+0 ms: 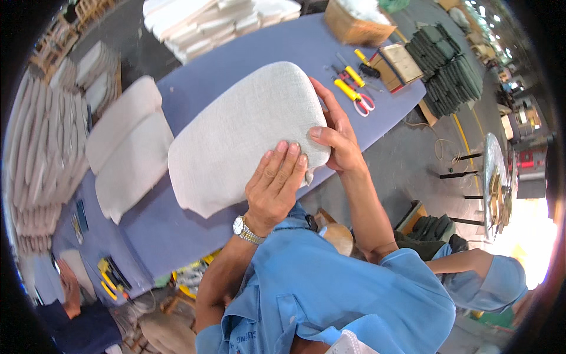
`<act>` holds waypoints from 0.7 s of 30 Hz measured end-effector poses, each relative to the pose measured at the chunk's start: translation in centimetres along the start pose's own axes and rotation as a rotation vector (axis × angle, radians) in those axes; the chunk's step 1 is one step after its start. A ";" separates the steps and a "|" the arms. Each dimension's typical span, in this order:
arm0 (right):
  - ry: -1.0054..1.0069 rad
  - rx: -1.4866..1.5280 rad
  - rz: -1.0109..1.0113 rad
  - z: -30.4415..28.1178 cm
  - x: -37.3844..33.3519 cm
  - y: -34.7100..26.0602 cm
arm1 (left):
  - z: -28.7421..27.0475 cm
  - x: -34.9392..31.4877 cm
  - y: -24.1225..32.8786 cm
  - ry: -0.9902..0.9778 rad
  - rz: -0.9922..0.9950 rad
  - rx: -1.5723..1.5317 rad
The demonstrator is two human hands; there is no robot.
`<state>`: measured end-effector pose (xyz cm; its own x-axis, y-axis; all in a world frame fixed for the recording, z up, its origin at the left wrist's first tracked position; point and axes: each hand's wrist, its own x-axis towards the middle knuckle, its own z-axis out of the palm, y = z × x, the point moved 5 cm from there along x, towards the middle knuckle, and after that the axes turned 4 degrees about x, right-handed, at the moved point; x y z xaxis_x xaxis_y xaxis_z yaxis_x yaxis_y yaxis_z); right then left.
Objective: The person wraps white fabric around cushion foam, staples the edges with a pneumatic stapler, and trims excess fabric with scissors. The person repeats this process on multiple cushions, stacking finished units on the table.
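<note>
A light grey fabric-covered seat cushion (247,118) is held tilted above the blue table, one end toward me. My left hand (277,183), with a watch on the wrist, lies flat on its near face, fingers stretched out and pressed to the fabric. At the cushion's right edge my right hand (339,130) grips it, thumb on the upper face and the other fingers behind the rim. A bit of loose fabric shows at the lower right corner. Two similar cushions (132,168) rest on the table to the left, one overlapping the other.
On the blue table (206,65) lie red-handled scissors (364,105) and yellow-handled tools (346,88) beside a cardboard box (396,66). Tall stacks of pale cushions (47,141) stand left, dark green ones (442,68) right. Other people work at lower left and right.
</note>
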<state>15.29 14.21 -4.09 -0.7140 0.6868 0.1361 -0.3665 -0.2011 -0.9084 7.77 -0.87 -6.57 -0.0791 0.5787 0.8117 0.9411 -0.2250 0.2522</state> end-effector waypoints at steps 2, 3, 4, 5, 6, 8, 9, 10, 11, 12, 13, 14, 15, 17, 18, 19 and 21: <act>0.023 0.005 -0.115 1.2 0.7 -2.6 | -0.1 1.7 -0.5 0.074 0.046 0.005; 0.030 0.030 -0.139 1.6 1.0 -3.2 | -0.3 2.1 -0.6 0.096 0.045 0.004; 0.038 0.003 -0.155 1.5 1.1 -3.6 | -0.2 2.5 -0.8 0.115 0.044 -0.009; 0.046 -0.026 -0.171 1.1 1.2 -4.0 | 0.1 2.3 -0.7 0.033 0.052 0.020; 0.048 -0.042 -0.173 0.9 1.3 -3.5 | -0.2 1.6 -0.8 -0.036 0.008 -0.079; -0.018 -0.125 -0.118 0.6 1.5 -2.7 | -0.7 0.4 -0.2 -0.180 -0.069 -0.286; -0.112 -0.189 -0.081 1.4 2.3 -1.2 | -1.4 -1.7 -1.6 -0.209 -0.154 -0.343; -0.159 -0.262 -0.052 1.1 2.4 -0.2 | -2.0 -2.1 -3.1 -0.108 -0.218 -0.351; -0.169 -0.253 -0.115 0.8 3.1 0.0 | -2.7 -2.2 -4.7 -0.005 -0.282 -0.359; -0.175 -0.287 -0.098 0.8 3.4 -0.3 | -3.2 -2.7 -6.6 0.094 -0.353 -0.365; -0.196 -0.317 -0.079 1.2 3.8 -0.7 | -3.7 -3.0 -9.9 0.193 -0.464 -0.303; -0.217 -0.335 -0.062 1.8 3.8 -0.8 | -4.8 -3.7 -13.6 0.289 -0.569 -0.230; -0.269 -0.328 -0.058 2.6 3.7 -1.0 | -5.0 -4.2 -16.8 0.182 -0.593 -0.261; -0.380 -0.313 -0.044 3.3 3.1 -1.0 | -3.9 -4.3 -22.0 -0.034 -0.632 -0.345; -0.418 -0.322 -0.039 2.6 2.8 -1.1 | -2.8 -3.8 -22.6 -0.045 -0.609 -0.403; -0.443 -0.289 -0.106 2.8 2.8 -0.7 | -2.9 -3.7 -23.0 -0.057 -0.588 -0.447; -0.462 -0.302 -0.120 2.4 3.3 -0.6 | -1.9 -2.1 -24.2 -0.080 -0.518 -0.411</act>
<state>11.69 14.94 -2.12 -0.8896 0.3018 0.3428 -0.3228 0.1156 -0.9394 -15.49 1.90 -13.42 -0.4474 0.7455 0.4940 0.5852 -0.1736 0.7921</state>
